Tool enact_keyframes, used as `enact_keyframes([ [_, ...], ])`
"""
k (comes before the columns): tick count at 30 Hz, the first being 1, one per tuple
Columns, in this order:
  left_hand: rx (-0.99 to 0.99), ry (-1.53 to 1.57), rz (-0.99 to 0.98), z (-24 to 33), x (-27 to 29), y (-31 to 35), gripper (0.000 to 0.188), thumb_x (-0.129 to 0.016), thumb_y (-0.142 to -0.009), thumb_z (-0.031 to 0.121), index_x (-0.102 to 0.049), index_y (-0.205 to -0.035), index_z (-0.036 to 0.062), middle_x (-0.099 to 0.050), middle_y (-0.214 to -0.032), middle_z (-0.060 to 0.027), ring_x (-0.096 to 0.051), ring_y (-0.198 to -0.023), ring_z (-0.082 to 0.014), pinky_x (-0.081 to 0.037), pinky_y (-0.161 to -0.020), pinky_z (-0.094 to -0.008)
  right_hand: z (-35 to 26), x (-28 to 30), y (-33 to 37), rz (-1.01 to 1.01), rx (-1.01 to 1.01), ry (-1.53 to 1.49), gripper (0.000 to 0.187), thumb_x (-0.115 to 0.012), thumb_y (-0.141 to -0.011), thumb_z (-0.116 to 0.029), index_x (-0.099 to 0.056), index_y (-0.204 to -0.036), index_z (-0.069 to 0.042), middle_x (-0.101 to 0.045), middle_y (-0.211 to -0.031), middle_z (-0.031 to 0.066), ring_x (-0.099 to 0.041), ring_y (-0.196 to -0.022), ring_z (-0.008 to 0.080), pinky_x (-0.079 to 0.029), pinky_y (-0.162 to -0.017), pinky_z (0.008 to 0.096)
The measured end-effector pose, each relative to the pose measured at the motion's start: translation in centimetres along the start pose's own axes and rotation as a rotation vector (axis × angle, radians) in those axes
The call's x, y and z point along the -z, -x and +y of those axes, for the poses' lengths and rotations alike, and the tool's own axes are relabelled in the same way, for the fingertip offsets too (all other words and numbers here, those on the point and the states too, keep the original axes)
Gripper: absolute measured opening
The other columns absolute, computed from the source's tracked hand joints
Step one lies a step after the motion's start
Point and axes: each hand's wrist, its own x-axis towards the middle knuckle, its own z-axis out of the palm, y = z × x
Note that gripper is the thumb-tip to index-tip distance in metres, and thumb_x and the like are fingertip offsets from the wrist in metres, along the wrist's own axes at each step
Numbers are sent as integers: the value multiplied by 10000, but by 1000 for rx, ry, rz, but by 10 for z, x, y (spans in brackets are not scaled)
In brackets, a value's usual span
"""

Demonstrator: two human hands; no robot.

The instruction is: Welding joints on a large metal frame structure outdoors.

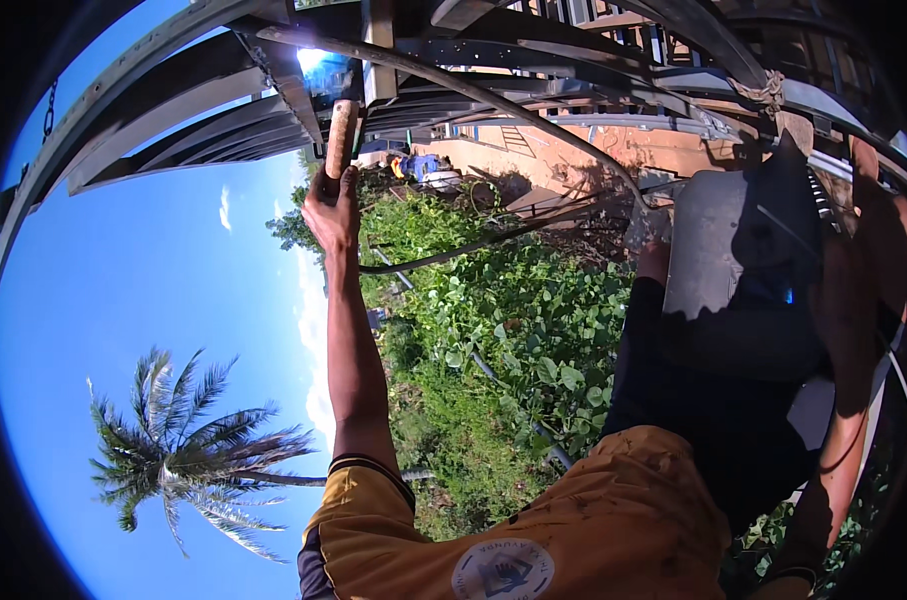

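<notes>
My left hand (333, 212), at the end of an outstretched arm, is closed round a stout light-brown handle (343, 140). The handle's far end reaches the metal frame (378, 60), close beside a bright blue-white welding glare (318, 65). What is fixed to that end is lost in glare and shadow. My right forearm (843, 460) runs up the right side into deep shadow. Its hand is too dark and covered to make out. Beside that arm is a dark welding shield (708, 240) with a small blue reflection on it.
A thick dark cable (473, 95) crosses in front of the frame, and another bends above green plants (573, 370). Rope (763, 92) is wound round a bar at upper right. Curved metal beams (173, 110) stretch across the upper left. A palm tree (173, 450) stands beyond.
</notes>
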Motion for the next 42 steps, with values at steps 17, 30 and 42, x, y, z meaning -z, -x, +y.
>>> enact_keyframes([
  [17, 32, -41, 21, 6, -5, 2, 491, -713, -771, 300, -610, -1093, -56, -680, -858, -125, -614, -761, -161, -478, -730, -299, -23, 25, -4, 235, 85, -27, 178, -555, -726, 1, -511, -898, -4, -535, -819, 195, -549, -799, 352, -439, -722, 424],
  [30, 48, -91, 52, 3, -7, -1, 510, -721, -750, 352, -628, -1058, -43, -676, -820, -117, -608, -736, -171, -474, -718, -313, -23, 21, -6, 211, 16, -82, 252, -559, -717, 19, -534, -967, 5, -547, -836, 186, -562, -815, 341, -450, -729, 414],
  [42, 32, -88, 64, 6, -10, 1, 542, -729, -738, 380, -628, -1065, -41, -668, -798, -106, -594, -712, -173, -472, -705, -327, -25, 26, -5, 264, 89, -139, 309, -573, -704, 40, -551, -1008, -9, -539, -827, 165, -567, -812, 324, -458, -736, 396],
])
